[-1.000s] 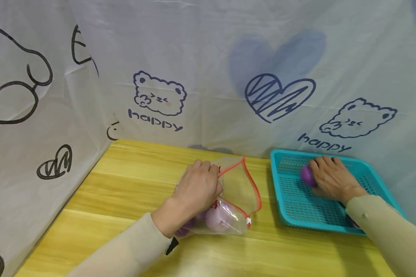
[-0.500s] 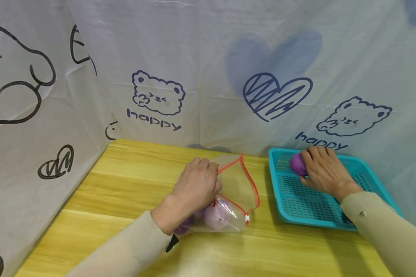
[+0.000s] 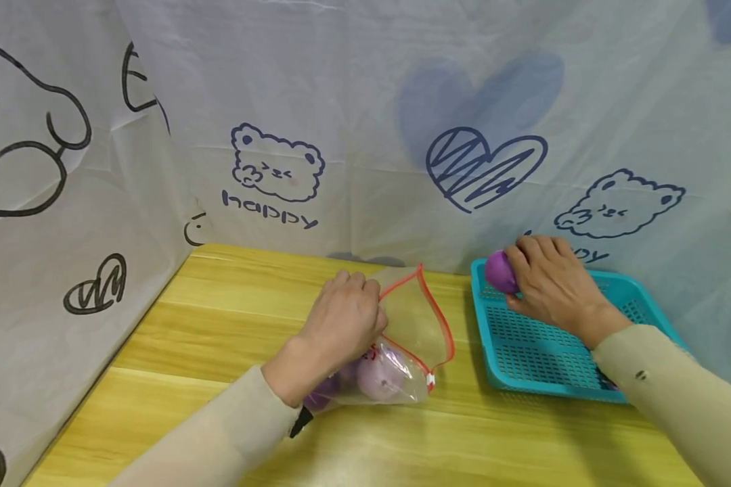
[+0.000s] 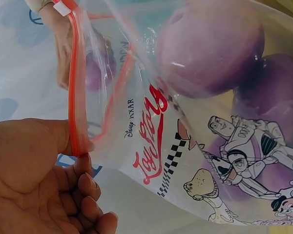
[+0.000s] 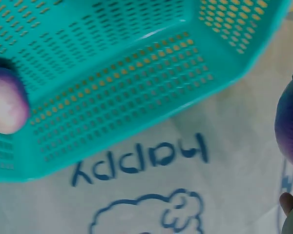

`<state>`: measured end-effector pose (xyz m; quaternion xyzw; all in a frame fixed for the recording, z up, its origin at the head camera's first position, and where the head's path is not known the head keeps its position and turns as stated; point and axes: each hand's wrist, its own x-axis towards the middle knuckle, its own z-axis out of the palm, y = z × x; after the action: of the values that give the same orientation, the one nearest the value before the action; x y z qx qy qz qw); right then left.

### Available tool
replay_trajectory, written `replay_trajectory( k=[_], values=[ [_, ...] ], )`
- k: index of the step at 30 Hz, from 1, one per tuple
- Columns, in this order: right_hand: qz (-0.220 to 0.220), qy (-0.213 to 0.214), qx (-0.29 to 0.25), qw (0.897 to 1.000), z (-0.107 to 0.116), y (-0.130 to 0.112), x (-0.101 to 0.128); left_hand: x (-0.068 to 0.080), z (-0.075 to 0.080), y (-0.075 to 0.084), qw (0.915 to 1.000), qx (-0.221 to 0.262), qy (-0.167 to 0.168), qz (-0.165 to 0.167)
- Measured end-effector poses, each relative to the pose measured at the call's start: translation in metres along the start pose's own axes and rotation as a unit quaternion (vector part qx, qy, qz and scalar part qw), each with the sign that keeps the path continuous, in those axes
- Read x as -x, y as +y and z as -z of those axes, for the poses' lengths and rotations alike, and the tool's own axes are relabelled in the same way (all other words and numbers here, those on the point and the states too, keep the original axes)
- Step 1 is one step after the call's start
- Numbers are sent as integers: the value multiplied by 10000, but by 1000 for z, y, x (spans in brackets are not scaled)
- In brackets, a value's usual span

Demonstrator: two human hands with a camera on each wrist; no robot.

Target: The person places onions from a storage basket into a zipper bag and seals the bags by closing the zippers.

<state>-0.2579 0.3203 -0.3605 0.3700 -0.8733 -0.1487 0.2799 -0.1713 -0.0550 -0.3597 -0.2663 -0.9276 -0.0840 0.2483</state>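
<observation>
On the yellow wooden table lies a clear zip bag (image 3: 411, 331) with a red rim, and my left hand (image 3: 356, 304) pinches that red rim (image 4: 78, 122) to hold the mouth open. Two purple balls (image 3: 379, 379) sit inside the bag, showing large in the left wrist view (image 4: 210, 46). My right hand (image 3: 524, 274) grips another purple ball (image 3: 498, 272) just above the far left corner of the teal basket (image 3: 542, 352). The same ball (image 5: 290, 126) shows at the right edge of the right wrist view.
One more pale purple ball (image 5: 5, 105) rests in the teal basket (image 5: 136, 73). A white printed sheet (image 3: 365, 135) walls off the back and left of the table (image 3: 219, 318). The basket stands at the table's right, close to the sheet.
My right hand has lifted the purple ball off the basket floor, up and left to the basket's far left corner. The left hand and the bag have hardly moved.
</observation>
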Motion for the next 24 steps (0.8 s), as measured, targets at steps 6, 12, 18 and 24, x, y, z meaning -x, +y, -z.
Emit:
replay_trajectory(
  k=[6, 12, 18, 24],
  values=[
    [308, 399, -7, 9987, 16, -13, -20, -2, 3, -2, 9999, 52, 120, -53],
    [540, 435, -37, 9976, 31, -34, -37, -4, 6, -3, 9999, 128, 62, -16],
    [941, 606, -194, 9935, 43, -60, -53, -4, 10, -3, 9999, 120, -28, 63],
    [1624, 752, -102, 9838, 43, -85, -65, -5, 13, -4, 9999, 51, -14, 90]
  ],
)
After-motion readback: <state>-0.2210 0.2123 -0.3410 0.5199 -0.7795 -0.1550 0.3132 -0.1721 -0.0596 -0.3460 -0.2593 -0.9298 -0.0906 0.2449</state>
